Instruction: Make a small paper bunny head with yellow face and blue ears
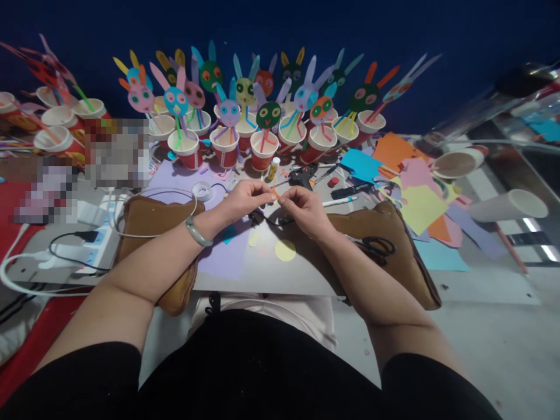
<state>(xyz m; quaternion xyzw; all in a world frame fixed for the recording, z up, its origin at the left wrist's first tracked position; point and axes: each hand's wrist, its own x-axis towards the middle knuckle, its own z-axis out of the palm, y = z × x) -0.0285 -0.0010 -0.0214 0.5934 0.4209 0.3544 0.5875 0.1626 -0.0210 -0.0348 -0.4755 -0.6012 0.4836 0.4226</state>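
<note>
A small piece of orange paper [276, 193] is pinched between the fingertips of both my hands, above the middle of the table. My left hand [249, 197], with a bangle on its wrist, closes on one side of it. On the other side my right hand [303, 211] has thumb and finger pressed together on it. Below them on the tabletop lies a round yellow paper disc [285, 250]. A glue stick [273, 169] stands just behind my hands, and a black glue gun [303, 175] lies behind the right one.
Paper cups [264, 150] holding paper rabbit heads line the back. Brown cushions [153, 216] lie under both forearms; scissors [378, 247] rest on the right one. Coloured paper sheets [422, 207] pile up at right. A power strip [100, 236] with cables sits at left, near a tape roll [201, 191].
</note>
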